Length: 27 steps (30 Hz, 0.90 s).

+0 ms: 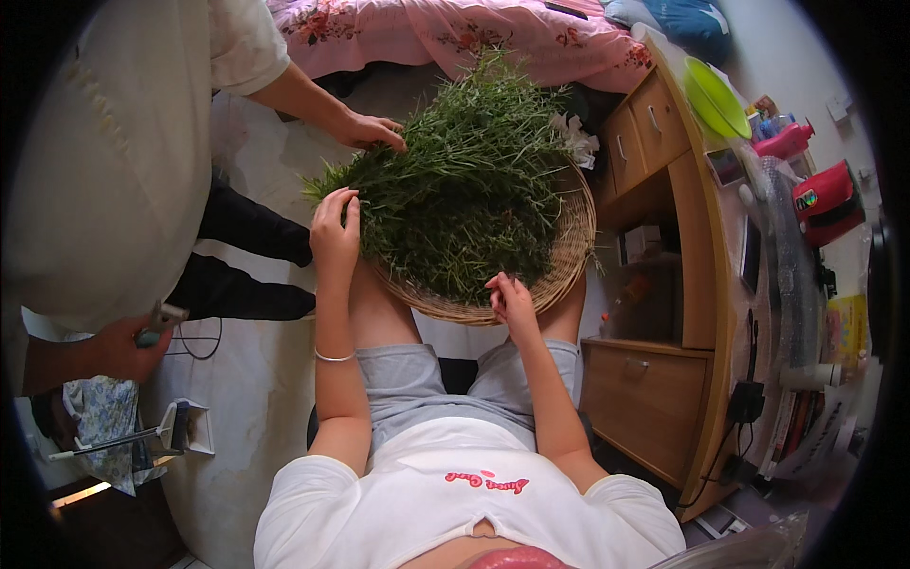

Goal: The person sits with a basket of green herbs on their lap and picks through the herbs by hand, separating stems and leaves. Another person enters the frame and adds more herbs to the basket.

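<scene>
A round wicker basket rests on the knees, heaped with leafy green herb stalks. My left hand is at the basket's left side, its fingers at the tips of the stalks; whether it grips any is unclear. Over the basket's near edge is my right hand, fingers curled near the darker greens; what lies between them is too small to tell. Another person's hand touches the stalks at the upper left. That person's other hand holds a tool with a metal head at the lower left.
The other person stands close on the left. A wooden desk with drawers is on the right, bearing a green basin, a pink bottle and cables. Beyond the basket is a bed with a pink floral cover. A dustpan is at lower left.
</scene>
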Each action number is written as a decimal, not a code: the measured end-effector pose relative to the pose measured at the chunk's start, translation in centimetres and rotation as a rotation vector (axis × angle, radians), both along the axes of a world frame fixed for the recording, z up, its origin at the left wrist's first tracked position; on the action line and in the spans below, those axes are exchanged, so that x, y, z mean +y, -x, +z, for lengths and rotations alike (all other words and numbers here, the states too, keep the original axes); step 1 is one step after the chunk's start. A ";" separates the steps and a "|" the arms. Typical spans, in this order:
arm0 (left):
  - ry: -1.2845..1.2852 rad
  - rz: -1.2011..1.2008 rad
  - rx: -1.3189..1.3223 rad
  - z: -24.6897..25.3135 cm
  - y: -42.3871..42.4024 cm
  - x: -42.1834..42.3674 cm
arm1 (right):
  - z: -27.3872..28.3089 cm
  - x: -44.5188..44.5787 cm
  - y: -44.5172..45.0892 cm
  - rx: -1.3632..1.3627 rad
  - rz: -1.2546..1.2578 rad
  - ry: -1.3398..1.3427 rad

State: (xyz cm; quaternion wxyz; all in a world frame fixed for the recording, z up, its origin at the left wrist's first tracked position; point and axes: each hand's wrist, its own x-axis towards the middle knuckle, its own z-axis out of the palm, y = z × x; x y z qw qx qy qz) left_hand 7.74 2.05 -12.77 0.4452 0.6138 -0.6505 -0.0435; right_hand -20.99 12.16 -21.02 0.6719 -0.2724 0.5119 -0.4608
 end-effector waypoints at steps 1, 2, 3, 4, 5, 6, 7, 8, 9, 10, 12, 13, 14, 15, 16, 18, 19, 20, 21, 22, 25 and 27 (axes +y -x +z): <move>-0.008 0.005 -0.019 -0.1 -0.1 -0.2 | -0.1 0.0 0.0 -0.003 0.008 -0.003; -0.004 -0.011 -0.043 -0.2 -0.1 -0.5 | -0.3 0.0 0.1 0.003 0.013 0.004; -0.002 -0.025 -0.071 -0.2 -0.1 -0.7 | -0.5 0.1 0.0 0.006 0.021 0.009; 0.000 -0.038 -0.098 -0.1 -0.1 -1.0 | -0.7 0.1 0.0 0.009 0.029 0.014; -0.012 -0.056 -0.115 -0.1 0.0 -1.3 | -0.8 0.1 0.0 0.015 0.026 0.007; -0.026 -0.071 -0.131 -0.2 0.1 -1.5 | -0.7 0.1 -0.1 0.021 0.026 0.000; -0.040 -0.086 -0.148 -0.3 0.2 -1.8 | -0.7 0.0 -0.1 0.027 0.025 -0.008; -0.051 -0.072 -0.155 -0.6 0.3 -2.2 | -0.7 -0.1 -0.2 0.022 0.030 -0.001; -0.058 -0.073 -0.178 -0.8 0.4 -2.5 | -0.8 -0.1 -0.2 0.018 0.032 0.005; -0.065 -0.074 -0.202 -1.0 0.5 -2.7 | -0.9 -0.1 -0.2 0.014 0.034 0.010; -0.059 -0.094 -0.255 -1.8 0.2 -3.5 | -0.9 0.0 -0.2 0.034 0.051 0.019; -0.048 -0.061 -0.281 -3.3 -0.5 -3.9 | -0.8 0.0 -0.4 0.044 0.066 0.026; -0.037 -0.028 -0.307 -4.9 -1.0 -4.3 | -0.7 -0.1 -0.6 0.050 0.074 0.031; -0.028 -0.010 -0.332 -4.7 -0.5 -4.3 | -0.9 0.0 -0.6 0.057 0.067 0.031; 0.099 -0.030 -0.430 -4.5 -0.1 -3.9 | -1.0 0.0 -0.5 0.064 0.060 0.032; -0.056 -0.014 -0.354 -4.3 0.6 -3.5 | -0.8 0.0 -0.3 0.046 0.037 -0.005; -0.133 -0.003 -0.316 -4.3 0.6 -3.4 | -0.7 0.0 -0.4 0.036 0.029 -0.022; -0.116 -0.006 -0.300 -4.2 0.5 -3.3 | -0.8 0.0 -0.4 0.006 0.004 -0.029; -0.103 -0.008 -0.289 -4.5 0.1 -3.6 | -0.6 -0.1 -0.3 -0.024 -0.022 -0.032; -0.089 -0.010 -0.278 -4.8 -0.3 -4.1 | -0.5 -0.1 -0.3 -0.054 -0.049 -0.036; -0.016 -0.077 -0.096 -5.7 -1.0 -4.2 | -0.7 -0.2 0.0 -0.117 -0.069 0.003; -0.068 -0.287 0.395 -6.7 -0.9 -3.7 | -0.7 -0.1 0.0 -0.167 -0.098 -0.003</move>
